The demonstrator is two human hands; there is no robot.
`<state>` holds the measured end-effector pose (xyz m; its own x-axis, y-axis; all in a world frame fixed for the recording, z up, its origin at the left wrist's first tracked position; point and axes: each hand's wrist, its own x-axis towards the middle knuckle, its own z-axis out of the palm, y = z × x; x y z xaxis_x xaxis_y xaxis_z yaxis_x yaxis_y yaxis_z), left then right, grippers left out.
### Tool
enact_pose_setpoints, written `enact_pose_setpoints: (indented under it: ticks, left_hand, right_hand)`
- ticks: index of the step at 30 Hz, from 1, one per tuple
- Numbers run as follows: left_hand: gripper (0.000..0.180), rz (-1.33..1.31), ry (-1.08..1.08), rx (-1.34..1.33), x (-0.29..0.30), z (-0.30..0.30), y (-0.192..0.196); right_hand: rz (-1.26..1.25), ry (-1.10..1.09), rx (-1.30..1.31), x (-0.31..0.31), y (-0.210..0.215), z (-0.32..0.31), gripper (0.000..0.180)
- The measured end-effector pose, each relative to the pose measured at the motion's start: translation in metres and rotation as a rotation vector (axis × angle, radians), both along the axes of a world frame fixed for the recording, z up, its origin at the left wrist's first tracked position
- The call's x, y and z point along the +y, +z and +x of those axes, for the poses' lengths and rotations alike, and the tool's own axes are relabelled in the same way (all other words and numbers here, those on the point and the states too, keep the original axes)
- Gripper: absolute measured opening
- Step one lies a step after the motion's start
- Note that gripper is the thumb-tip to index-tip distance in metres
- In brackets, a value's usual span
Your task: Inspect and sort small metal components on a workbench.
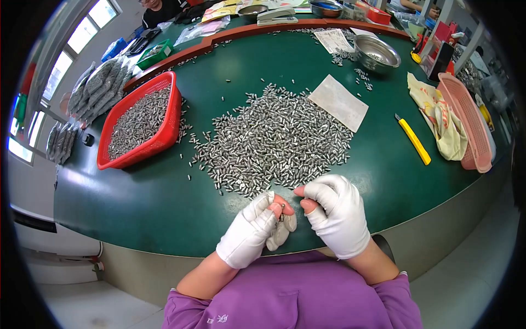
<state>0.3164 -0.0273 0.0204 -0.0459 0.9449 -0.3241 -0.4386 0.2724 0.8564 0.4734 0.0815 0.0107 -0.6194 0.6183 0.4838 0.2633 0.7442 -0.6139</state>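
Left hand [253, 227]: white glove with bare fingertips, held at the near edge of the green counter [137, 203]; thumb and forefinger are closed on a small metal piece [282, 207], with a few more seemingly cupped in the curled fingers, though this cannot be told for certain.

Right hand [337, 214]: white glove with bare fingertips, just beside the left hand and not quite touching it; thumb and forefinger are drawn together, and whether anything is pinched between them cannot be told.

Heap of small metal pieces [276, 140]: silvery, short and cylindrical, spread loosely over the middle of the counter, its near edge just beyond both hands.

Red basket [174, 118]: set on the left of the counter and filled with the same pieces.

White sheet [339, 101]: laid flat at the far right edge of the heap.

Steel bowl [377, 53]: placed further back on the right, with stray pieces scattered round it.

Yellow utility knife [414, 141]: laid to the right of the heap, well apart from the hands.

Pink basket [466, 126]: found at the right rim of the counter, partly resting on a yellowish cloth [438, 118].

Purple sleeves [296, 296]: seen at the lower edge.
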Motion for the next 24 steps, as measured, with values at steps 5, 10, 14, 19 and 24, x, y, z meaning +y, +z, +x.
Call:
enact_pose_setpoints:
  ticks: [5,10,14,19,24]
  left_hand:
    - [0.033,0.010,-0.010,0.000,-0.001,0.000,0.000]
    - [0.023,-0.016,0.105,-0.243,-0.007,-0.005,-0.008]
    - [0.017,-0.019,0.095,-0.671,-0.009,-0.033,0.004]
    - [0.016,0.374,0.616,-0.168,0.022,-0.125,0.044]
    - [0.026,0.336,0.827,0.774,0.017,-0.262,0.044]
  right_hand:
    - [0.024,0.019,0.002,-0.001,0.004,-0.001,0.019]
    - [0.031,0.044,-0.016,-0.004,0.002,-0.004,0.022]
    - [0.062,0.066,-0.089,-0.007,0.000,-0.001,0.022]
    - [0.079,0.085,-0.105,-0.006,0.000,-0.004,0.019]
    - [0.069,0.130,-0.110,-0.007,0.003,-0.005,0.021]
